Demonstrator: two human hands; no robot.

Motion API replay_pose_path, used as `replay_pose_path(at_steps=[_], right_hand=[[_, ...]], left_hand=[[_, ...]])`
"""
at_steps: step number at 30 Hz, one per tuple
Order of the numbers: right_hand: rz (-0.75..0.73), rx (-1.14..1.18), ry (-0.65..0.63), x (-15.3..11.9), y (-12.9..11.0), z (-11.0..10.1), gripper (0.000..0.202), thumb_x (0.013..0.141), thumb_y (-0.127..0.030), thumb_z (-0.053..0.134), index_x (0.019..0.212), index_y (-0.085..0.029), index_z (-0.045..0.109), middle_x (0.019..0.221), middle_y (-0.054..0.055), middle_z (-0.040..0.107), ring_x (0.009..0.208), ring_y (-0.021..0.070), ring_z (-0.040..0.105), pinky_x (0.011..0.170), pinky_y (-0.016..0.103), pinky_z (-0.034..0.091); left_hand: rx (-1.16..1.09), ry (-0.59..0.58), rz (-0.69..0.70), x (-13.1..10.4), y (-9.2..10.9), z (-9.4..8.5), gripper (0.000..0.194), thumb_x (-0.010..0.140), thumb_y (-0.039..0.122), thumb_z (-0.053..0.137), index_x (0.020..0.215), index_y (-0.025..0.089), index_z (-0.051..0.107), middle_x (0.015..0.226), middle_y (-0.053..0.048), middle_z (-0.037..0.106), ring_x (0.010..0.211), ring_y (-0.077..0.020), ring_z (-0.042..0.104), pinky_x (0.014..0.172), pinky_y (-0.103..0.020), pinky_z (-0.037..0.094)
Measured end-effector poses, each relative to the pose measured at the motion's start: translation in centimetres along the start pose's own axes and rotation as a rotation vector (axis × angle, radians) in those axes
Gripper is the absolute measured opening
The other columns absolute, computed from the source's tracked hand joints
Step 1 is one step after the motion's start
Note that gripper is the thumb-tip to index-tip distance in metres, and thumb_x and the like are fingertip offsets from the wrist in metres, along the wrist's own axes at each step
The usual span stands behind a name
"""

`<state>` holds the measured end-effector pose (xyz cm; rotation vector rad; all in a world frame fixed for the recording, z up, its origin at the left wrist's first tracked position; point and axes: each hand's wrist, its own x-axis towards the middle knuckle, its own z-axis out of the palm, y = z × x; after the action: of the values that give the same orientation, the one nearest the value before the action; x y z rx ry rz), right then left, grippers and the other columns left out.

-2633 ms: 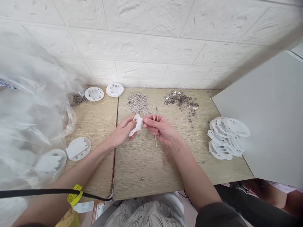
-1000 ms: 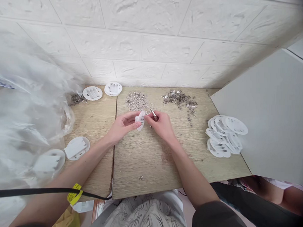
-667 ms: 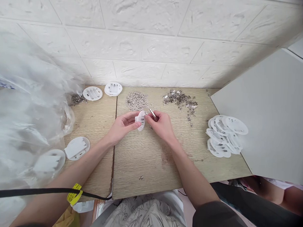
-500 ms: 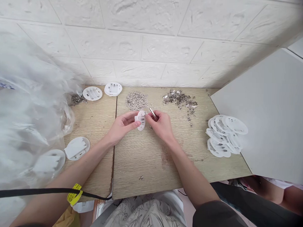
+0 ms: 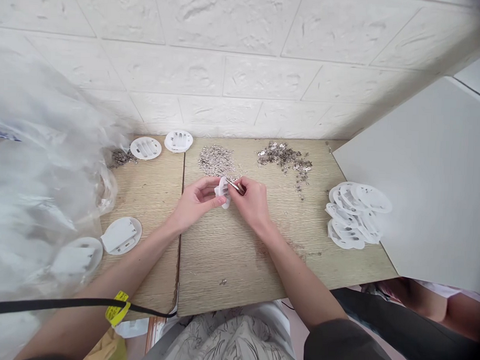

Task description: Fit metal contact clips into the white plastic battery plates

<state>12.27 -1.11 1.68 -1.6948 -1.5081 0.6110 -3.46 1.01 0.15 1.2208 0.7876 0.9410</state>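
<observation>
My left hand (image 5: 194, 203) is closed on a round white plastic battery holder (image 5: 223, 187), turned nearly edge-on, with its slotted side facing right. In my right hand (image 5: 253, 202) is a pair of metal tweezers (image 5: 236, 188), pinched between thumb and fingers. Their tips meet the upper part of the holder's slotted face; whether they grip a small metal piece there is too small to tell. Just beyond the hands lies a pile of small silvery metal pieces (image 5: 216, 161). A second pile of flat metal contacts (image 5: 286, 159) spreads farther right.
Stacked white battery holders (image 5: 355, 215) sit at the right. Two more holders (image 5: 145, 148) lie by the wall, and others (image 5: 122, 235) at the left beside a large clear plastic bag (image 5: 46, 194). A black cable (image 5: 62, 303) crosses the lower left. Another person's arm shows at lower right.
The tweezers have swung down and left, from pointing up to touching the battery holder. My right hand has shifted slightly left and now covers more of the holder.
</observation>
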Motion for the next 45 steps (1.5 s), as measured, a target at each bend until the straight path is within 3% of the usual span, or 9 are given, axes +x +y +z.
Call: replay_pose_path(at_steps=[9, 12, 15, 19, 24, 31, 45], right_hand=[[-0.144, -0.106, -0.026, -0.1, -0.1, 0.0, 0.017, 0.077, -0.018, 0.054, 0.06, -0.017, 0.055, 0.056, -0.001, 0.053, 0.054, 0.0108, 0.044, 0.055, 0.025, 0.03], [-0.112, -0.042, -0.084, 0.2, -0.1, -0.5, 0.02, 0.08, -0.02, 0.055, 0.06, -0.016, 0.058, 0.053, -0.002, 0.05, 0.052, 0.0095, 0.042, 0.054, 0.025, 0.03], [-0.046, 0.094, -0.161, 0.6, 0.1, -1.2, 0.018, 0.08, -0.032, 0.062, 0.072, -0.016, 0.066, 0.053, -0.004, 0.048, 0.052, 0.0088, 0.04, 0.053, 0.024, 0.029], [-0.053, 0.19, -0.248, 1.0, 0.5, -2.1, 0.024, 0.085, -0.037, 0.057, 0.092, -0.017, 0.068, 0.057, -0.003, 0.057, 0.052, 0.0093, 0.043, 0.054, 0.024, 0.032], [-0.135, 0.067, -0.253, 1.1, 0.8, -2.6, 0.019, 0.086, -0.028, 0.055, 0.091, -0.017, 0.069, 0.067, 0.0, 0.066, 0.057, 0.0106, 0.05, 0.059, 0.025, 0.037], [-0.188, -0.05, -0.227, 1.1, 1.0, -2.3, 0.017, 0.085, -0.024, 0.055, 0.09, -0.018, 0.07, 0.084, 0.003, 0.072, 0.066, 0.0124, 0.057, 0.063, 0.026, 0.04], [-0.285, -0.091, -0.211, 1.2, 1.3, -2.5, 0.014, 0.087, -0.022, 0.057, 0.086, -0.017, 0.07, 0.082, 0.004, 0.069, 0.065, 0.0118, 0.054, 0.062, 0.025, 0.038]], left_hand=[[0.019, 0.056, -0.085, -0.2, 0.6, 0.4, 0.055, 0.057, 0.032, 0.085, 0.106, 0.018, 0.066, 0.114, -0.01, 0.07, 0.109, -0.0273, 0.063, 0.096, -0.043, 0.049], [0.013, 0.052, -0.086, -0.1, 0.5, 0.2, 0.051, 0.06, 0.034, 0.083, 0.106, 0.018, 0.066, 0.111, -0.01, 0.07, 0.107, -0.0266, 0.064, 0.095, -0.042, 0.049], [-0.033, 0.056, -0.07, 0.1, 0.3, -0.2, 0.047, 0.065, 0.038, 0.08, 0.106, 0.019, 0.066, 0.11, -0.01, 0.07, 0.106, -0.0262, 0.063, 0.095, -0.041, 0.048], [-0.168, 0.079, -0.111, 0.4, 0.3, -0.5, 0.045, 0.069, 0.042, 0.077, 0.106, 0.018, 0.066, 0.111, -0.011, 0.069, 0.109, -0.0268, 0.062, 0.095, -0.042, 0.047], [-0.294, 0.112, -0.143, 0.5, 0.5, -0.6, 0.041, 0.069, 0.042, 0.078, 0.099, 0.017, 0.068, 0.105, -0.011, 0.07, 0.106, -0.0268, 0.063, 0.094, -0.043, 0.049], [-0.294, 0.11, -0.153, 0.5, 0.6, -0.5, 0.039, 0.069, 0.041, 0.078, 0.098, 0.016, 0.069, 0.107, -0.011, 0.07, 0.108, -0.0271, 0.062, 0.094, -0.043, 0.048], [-0.247, 0.073, -0.161, 0.4, 0.8, -0.4, 0.04, 0.069, 0.043, 0.077, 0.099, 0.017, 0.069, 0.108, -0.011, 0.07, 0.106, -0.0269, 0.063, 0.091, -0.041, 0.049]])
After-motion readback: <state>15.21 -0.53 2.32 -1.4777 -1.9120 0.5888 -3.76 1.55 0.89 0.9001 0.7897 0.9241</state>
